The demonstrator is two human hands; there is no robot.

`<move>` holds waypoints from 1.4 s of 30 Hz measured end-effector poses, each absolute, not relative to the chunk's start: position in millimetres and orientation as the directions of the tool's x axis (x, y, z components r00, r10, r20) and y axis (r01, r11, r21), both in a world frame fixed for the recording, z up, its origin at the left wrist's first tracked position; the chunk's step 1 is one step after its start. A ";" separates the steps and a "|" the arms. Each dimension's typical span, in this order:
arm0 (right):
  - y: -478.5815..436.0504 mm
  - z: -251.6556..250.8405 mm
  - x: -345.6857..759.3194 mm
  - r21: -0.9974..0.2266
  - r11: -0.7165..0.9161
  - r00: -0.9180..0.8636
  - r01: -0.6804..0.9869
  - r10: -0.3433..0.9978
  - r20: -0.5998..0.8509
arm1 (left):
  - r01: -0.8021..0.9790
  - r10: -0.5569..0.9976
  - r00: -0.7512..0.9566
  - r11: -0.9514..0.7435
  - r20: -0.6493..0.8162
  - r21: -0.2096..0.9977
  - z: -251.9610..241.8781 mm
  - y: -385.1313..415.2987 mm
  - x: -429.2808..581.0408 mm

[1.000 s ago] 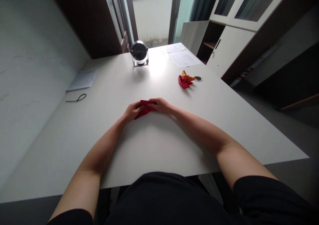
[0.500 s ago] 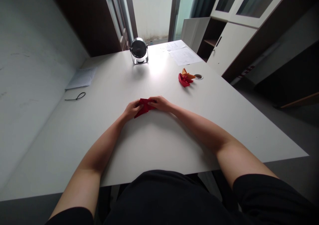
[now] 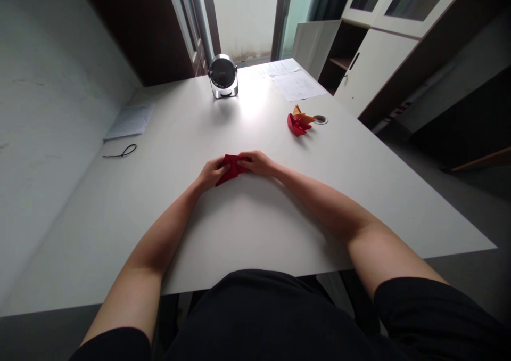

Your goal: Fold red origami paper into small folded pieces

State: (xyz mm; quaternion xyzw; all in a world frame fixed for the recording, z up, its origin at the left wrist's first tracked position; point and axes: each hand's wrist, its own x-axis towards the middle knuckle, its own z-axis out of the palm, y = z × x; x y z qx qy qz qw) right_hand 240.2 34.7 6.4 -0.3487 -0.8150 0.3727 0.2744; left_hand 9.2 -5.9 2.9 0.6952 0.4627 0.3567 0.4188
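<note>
A folded piece of red paper (image 3: 231, 169) is held between both hands near the middle of the white table. My left hand (image 3: 212, 172) grips its left side, with the thumb on top and the fingers behind. On the right side, my right hand (image 3: 257, 163) pinches the paper in the same way. One pointed corner of the paper slants down toward me, below my left thumb. Farther back to the right sit a red origami piece (image 3: 297, 125) and an orange origami piece (image 3: 304, 114), touching each other.
A round black-and-silver device (image 3: 222, 75) on a stand is at the table's back. Printed sheets (image 3: 297, 85) lie at the back right, beyond a round cable hole (image 3: 320, 120). At the left are a paper packet (image 3: 130, 121) and a black cable tie (image 3: 122, 152).
The whole view has shifted slightly. Both hands keep their hold on the red paper, and its folds look almost the same.
</note>
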 end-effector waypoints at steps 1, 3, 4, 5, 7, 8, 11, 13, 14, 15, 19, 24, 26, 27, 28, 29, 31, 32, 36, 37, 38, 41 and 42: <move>34.5 6.5 240.1 -0.799 0.478 -0.606 0.365 0.774 0.186 | 0.342 0.943 0.316 -0.220 0.108 0.913 3.0 -6.0 9.3; 34.2 6.8 240.1 -0.799 0.477 -0.606 0.366 0.774 0.185 | 0.344 0.941 0.321 -0.226 0.112 0.911 3.6 -6.2 9.8; 34.1 6.8 240.2 -0.798 0.478 -0.606 0.367 0.774 0.185 | 0.348 0.938 0.327 -0.233 0.115 0.908 4.1 -6.3 10.0; 34.1 6.7 240.2 -0.797 0.479 -0.606 0.368 0.773 0.185 | 0.351 0.935 0.334 -0.241 0.120 0.905 4.7 -6.3 10.3; 34.5 6.2 240.3 -0.794 0.483 -0.606 0.368 0.773 0.189 | 0.355 0.930 0.344 -0.254 0.127 0.899 6.0 -6.1 10.9; 34.8 5.8 240.2 -0.793 0.485 -0.605 0.368 0.773 0.192 | 0.356 0.929 0.347 -0.257 0.128 0.899 6.3 -6.0 11.1; 35.4 4.4 239.9 -0.793 0.488 -0.599 0.365 0.775 0.201 | 0.352 0.929 0.348 -0.254 0.126 0.901 6.3 -5.8 11.2; 35.1 3.5 239.7 -0.796 0.491 -0.602 0.355 0.771 0.207 | 0.351 0.933 0.336 -0.247 0.125 0.903 5.6 -6.1 10.8; 34.8 3.2 239.7 -0.797 0.491 -0.596 0.352 0.774 0.213 | 0.350 0.933 0.336 -0.249 0.127 0.903 5.3 -6.4 10.7; 34.6 3.0 239.7 -0.796 0.493 -0.594 0.350 0.774 0.219 | 0.343 0.932 0.335 -0.256 0.137 0.904 5.1 -6.6 10.7; 34.1 4.0 239.8 -0.788 0.517 -0.596 0.333 0.763 0.249 | 0.337 0.931 0.327 -0.273 0.160 0.901 5.6 -7.1 11.6; 31.7 9.1 238.8 -0.777 0.513 -0.589 0.365 0.773 0.234 | 0.317 0.934 0.334 -0.236 0.125 0.918 7.3 -9.5 13.6; 31.4 9.1 238.8 -0.773 0.513 -0.590 0.373 0.774 0.229 | 0.310 0.934 0.331 -0.239 0.132 0.920 7.1 -10.0 13.6; 31.6 8.4 239.0 -0.770 0.515 -0.591 0.376 0.773 0.229 | 0.309 0.935 0.332 -0.235 0.127 0.921 6.9 -9.9 13.5; 32.0 7.6 239.2 -0.769 0.515 -0.587 0.379 0.776 0.230 | 0.309 0.935 0.335 -0.223 0.114 0.924 6.9 -9.8 13.3; 32.6 6.7 239.4 -0.769 0.512 -0.585 0.382 0.778 0.228 | 0.313 0.939 0.326 -0.217 0.110 0.924 7.0 -9.6 13.1; 33.9 5.4 239.7 -0.768 0.508 -0.587 0.391 0.780 0.217 | 0.329 0.946 0.302 -0.218 0.117 0.919 7.9 -9.2 12.7; 34.5 5.3 239.8 -0.766 0.506 -0.590 0.398 0.780 0.208 | 0.335 0.949 0.291 -0.222 0.123 0.916 8.5 -9.1 12.6; 35.7 7.1 239.0 -0.727 0.524 -0.603 0.443 0.774 0.190 | 0.338 0.942 0.317 -0.219 0.108 0.916 10.4 -9.1 12.9; 35.7 7.8 238.7 -0.711 0.535 -0.614 0.456 0.768 0.183 | 0.329 0.939 0.326 -0.218 0.106 0.919 10.3 -9.2 13.1; 35.6 8.4 238.5 -0.696 0.546 -0.624 0.466 0.761 0.179 | 0.329 0.941 0.321 -0.219 0.110 0.918 9.8 -9.3 13.3; 35.3 9.7 238.6 -0.666 0.569 -0.655 0.482 0.739 0.157 | 0.360 0.944 0.308 -0.229 0.116 0.905 7.9 -9.7 14.0; 35.1 10.0 238.8 -0.661 0.573 -0.664 0.483 0.732 0.149 | 0.378 0.946 0.301 -0.235 0.121 0.896 7.4 -10.0 14.2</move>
